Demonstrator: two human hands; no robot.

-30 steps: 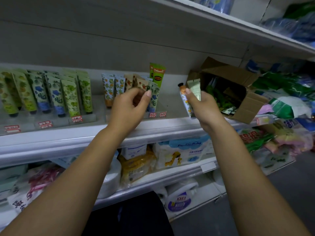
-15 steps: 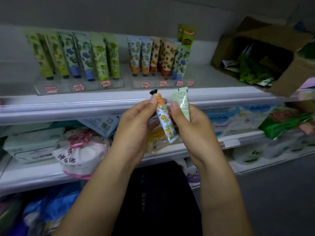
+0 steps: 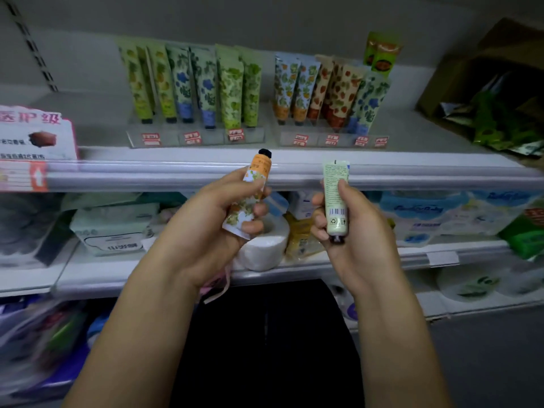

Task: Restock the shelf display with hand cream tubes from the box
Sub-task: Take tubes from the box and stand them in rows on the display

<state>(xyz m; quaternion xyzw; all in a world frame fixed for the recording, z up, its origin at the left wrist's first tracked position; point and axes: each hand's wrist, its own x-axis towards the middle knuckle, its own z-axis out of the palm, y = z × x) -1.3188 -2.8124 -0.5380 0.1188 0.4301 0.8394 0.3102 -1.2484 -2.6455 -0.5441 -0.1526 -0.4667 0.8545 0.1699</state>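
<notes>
Head view, and both hands are up in front of the shelf edge [image 3: 294, 172], each with a tube. The left hand [image 3: 206, 222] has its fingers wrapped round an orange floral tube [image 3: 255, 184], black cap pointing up, body leaning a touch to the right. The right hand [image 3: 356, 234] grips a pale green tube [image 3: 335, 201] the other way up: dark cap at the bottom, crimped end on top, barcode and small print facing the camera, thumb pressed on its front. The two tubes are apart, a clear gap between them, both held just below the shelf's front rail.

Up on that shelf stand the displays. A left rack [image 3: 188, 83] carries yellow-green, blue-flowered and green-leafed tubes, caps down, in rows. Just beside it a right rack [image 3: 326, 89] holds orange-fruit, strawberry and blue-flowered tubes, with a taller green tube [image 3: 381, 53] poking up at the back. Red-and-white price tags [image 3: 235, 134] line the fronts.

Far right on the same shelf, the cardboard box [image 3: 459, 72] lies open toward us, green packets [image 3: 500, 122] spilling at its mouth. Below the hands, on the next shelf down, a white paper roll [image 3: 262, 251] and a pack of wipes [image 3: 114, 228]. A printed sign [image 3: 32, 134] hangs at far left
</notes>
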